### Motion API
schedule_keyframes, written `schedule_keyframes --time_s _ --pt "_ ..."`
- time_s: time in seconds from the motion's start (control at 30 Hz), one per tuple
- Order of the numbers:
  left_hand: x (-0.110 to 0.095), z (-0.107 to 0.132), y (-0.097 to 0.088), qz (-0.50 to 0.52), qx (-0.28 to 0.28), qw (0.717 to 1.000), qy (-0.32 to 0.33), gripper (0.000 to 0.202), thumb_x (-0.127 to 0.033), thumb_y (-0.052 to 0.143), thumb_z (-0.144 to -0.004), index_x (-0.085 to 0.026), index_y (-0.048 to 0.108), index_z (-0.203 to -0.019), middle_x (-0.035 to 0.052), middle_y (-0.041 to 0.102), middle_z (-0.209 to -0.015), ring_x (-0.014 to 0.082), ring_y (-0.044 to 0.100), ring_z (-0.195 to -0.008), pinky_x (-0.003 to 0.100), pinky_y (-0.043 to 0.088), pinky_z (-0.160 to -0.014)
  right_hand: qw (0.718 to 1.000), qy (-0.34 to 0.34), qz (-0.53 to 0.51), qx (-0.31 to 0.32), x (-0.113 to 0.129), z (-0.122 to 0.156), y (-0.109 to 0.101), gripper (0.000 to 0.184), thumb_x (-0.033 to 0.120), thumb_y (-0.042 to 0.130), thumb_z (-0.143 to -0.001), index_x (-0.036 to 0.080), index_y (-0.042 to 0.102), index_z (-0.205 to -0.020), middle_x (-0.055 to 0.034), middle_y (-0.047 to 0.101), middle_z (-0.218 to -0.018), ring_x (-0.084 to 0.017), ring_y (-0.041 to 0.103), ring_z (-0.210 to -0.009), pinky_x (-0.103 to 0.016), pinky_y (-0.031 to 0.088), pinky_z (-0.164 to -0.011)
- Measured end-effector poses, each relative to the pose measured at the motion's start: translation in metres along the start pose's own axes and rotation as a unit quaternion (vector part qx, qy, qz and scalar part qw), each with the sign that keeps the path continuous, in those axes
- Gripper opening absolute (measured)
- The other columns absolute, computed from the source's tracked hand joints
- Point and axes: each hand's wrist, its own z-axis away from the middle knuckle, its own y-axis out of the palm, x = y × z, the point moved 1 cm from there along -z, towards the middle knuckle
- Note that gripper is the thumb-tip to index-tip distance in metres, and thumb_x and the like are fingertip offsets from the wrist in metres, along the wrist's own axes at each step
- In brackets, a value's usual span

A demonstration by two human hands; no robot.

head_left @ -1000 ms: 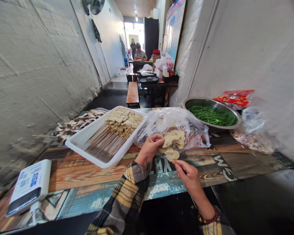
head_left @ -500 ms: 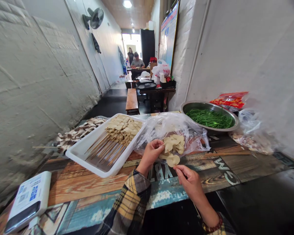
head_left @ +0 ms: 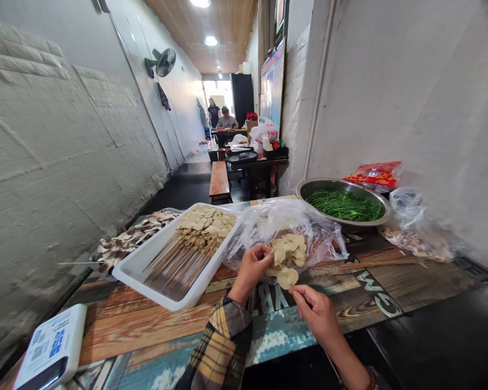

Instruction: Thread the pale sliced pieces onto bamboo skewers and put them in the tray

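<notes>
My left hand (head_left: 254, 268) is closed in a pinch on a thin pale slice (head_left: 273, 254), at the left side of a loose pile of pale slices (head_left: 295, 246) on a clear plastic bag (head_left: 252, 225). My right hand (head_left: 317, 311) grips a thin bamboo skewer (head_left: 330, 364), whose rear end sticks out below the wrist. A round pale slice (head_left: 288, 278) sits at the fingertips of this hand, on the skewer's front part. To the left, a white tray (head_left: 146, 294) holds many skewers (head_left: 183, 249) loaded with similar slices, sticks toward me.
A metal bowl (head_left: 345, 220) of long green stalks (head_left: 344, 206) stands right of the bag. Bare skewers (head_left: 382, 264) lie on the table's right. Mushroom-like pieces (head_left: 126, 246) lie beyond the tray; a white box-shaped device (head_left: 52, 346) is at front left. Two people sit or stand far back.
The view has tilted upward slightly, so the table sits lower in the picture. Both hands keep nearly the same place and grip over the slices.
</notes>
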Motion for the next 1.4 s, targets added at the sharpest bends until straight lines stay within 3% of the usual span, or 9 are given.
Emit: schedule_keyframes --time_s 0.33,0.57,0.77,0.87,1.07,1.4 --pt "-0.006 0.002 0.005 0.033 0.059 0.997 -0.028 0.028 -0.035 0.078 -0.063 -0.013 0.062 -0.066 -0.0017 0.055 -0.059 0.0073 0.045 -0.053 0.018 0.033 -0.051 0.998 0.041 -0.044 0.009 -0.003 -0.002 -0.004 0.036 0.042 0.048 -0.092 0.014 0.070 -0.084 0.0045 0.051 -0.045 -0.012 0.050 -0.042 -0.022 0.040 -0.048" --pt "-0.012 0.005 0.010 0.117 0.071 0.987 -0.087 0.037 -0.043 0.077 -0.067 -0.015 0.070 -0.090 0.0031 0.066 -0.078 0.0109 0.056 -0.064 0.020 0.042 -0.058 0.991 0.068 -0.111 -0.001 -0.008 -0.004 -0.006 0.036 0.043 0.049 -0.091 0.013 0.069 -0.086 0.0058 0.048 -0.044 -0.010 0.045 -0.041 -0.020 0.037 -0.045" --pt "-0.012 0.011 0.024 0.193 0.120 0.966 -0.120 0.034 -0.042 0.078 -0.067 -0.014 0.070 -0.085 0.0060 0.069 -0.077 0.0157 0.063 -0.070 0.026 0.048 -0.067 0.991 0.063 -0.119 0.003 -0.002 -0.006 -0.007 0.034 0.041 0.051 -0.090 0.013 0.070 -0.086 0.0058 0.049 -0.044 -0.009 0.045 -0.040 -0.020 0.038 -0.045" --pt "-0.010 0.012 0.027 0.195 0.110 0.967 -0.122 0.032 -0.043 0.077 -0.068 -0.014 0.069 -0.079 0.0058 0.069 -0.073 0.0164 0.064 -0.067 0.027 0.049 -0.067 0.991 0.065 -0.118 0.010 0.001 -0.005 -0.007 0.033 0.040 0.051 -0.090 0.013 0.070 -0.090 0.0057 0.050 -0.046 -0.010 0.046 -0.041 -0.020 0.037 -0.045" --pt "-0.007 0.006 0.018 0.217 0.012 0.968 -0.124 0.036 -0.041 0.081 -0.062 -0.014 0.069 -0.082 0.0034 0.068 -0.070 0.0149 0.062 -0.061 0.027 0.050 -0.062 0.996 0.053 -0.068 0.024 0.000 -0.003 -0.007 0.030 0.038 0.052 -0.090 0.014 0.071 -0.089 0.0041 0.054 -0.048 -0.011 0.051 -0.043 -0.020 0.039 -0.047" --pt "-0.003 0.007 0.020 0.202 0.025 0.971 -0.126 0.034 -0.041 0.081 -0.061 -0.014 0.067 -0.077 0.0004 0.065 -0.066 0.0112 0.057 -0.056 0.024 0.047 -0.056 0.996 0.050 -0.066 0.019 -0.001 -0.003 -0.010 0.031 0.037 0.050 -0.091 0.014 0.070 -0.084 0.0061 0.050 -0.044 -0.010 0.048 -0.040 -0.021 0.039 -0.047"
